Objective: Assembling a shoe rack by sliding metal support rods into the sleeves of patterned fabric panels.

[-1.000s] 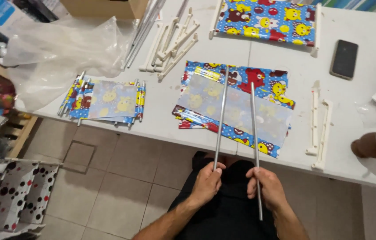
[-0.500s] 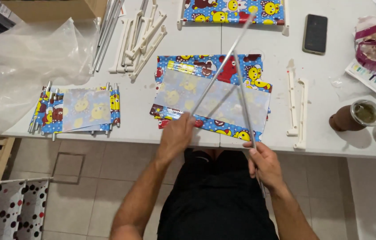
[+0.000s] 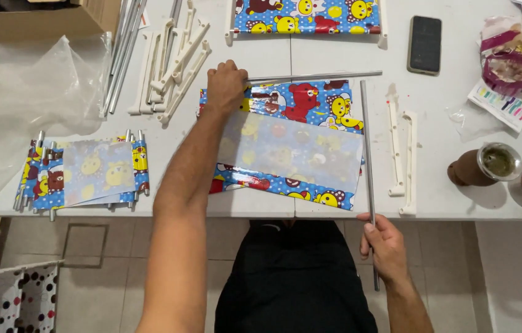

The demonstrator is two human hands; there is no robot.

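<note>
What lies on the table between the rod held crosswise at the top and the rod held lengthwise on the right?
In the head view, the cartoon-print sheet with a translucent panel over it lies between the horizontal rod and the vertical rod.

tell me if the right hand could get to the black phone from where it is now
Probably yes, but not freely: the right hand is shut on a metal rod at the table's near edge, and the phone lies far across, with bare tabletop between. It would need a long reach.
</note>
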